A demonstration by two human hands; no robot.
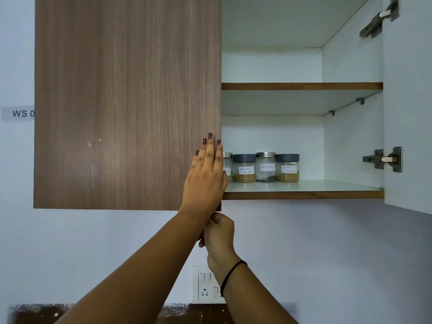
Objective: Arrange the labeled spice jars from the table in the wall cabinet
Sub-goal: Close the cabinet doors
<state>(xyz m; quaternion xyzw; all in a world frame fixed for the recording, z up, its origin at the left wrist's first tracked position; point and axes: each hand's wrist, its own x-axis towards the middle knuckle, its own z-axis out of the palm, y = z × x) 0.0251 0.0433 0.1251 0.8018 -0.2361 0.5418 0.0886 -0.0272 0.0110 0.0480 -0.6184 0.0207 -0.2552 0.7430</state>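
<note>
Leftmost jar (pixel 228 168) half behind hand (pixel 205 181)

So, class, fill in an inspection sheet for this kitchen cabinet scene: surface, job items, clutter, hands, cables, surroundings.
Surface: lower shelf bears jars; upper shelf seen only from below.
Job's things: four spice jars in a row, upright, labels forward; leftmost partly hidden.
Clutter: nothing seen.
Grippers: left hand flat on left door edge; right hand curled under its bottom corner.
Cables: nothing seen.
Surroundings: right door open; wall socket below.
</note>
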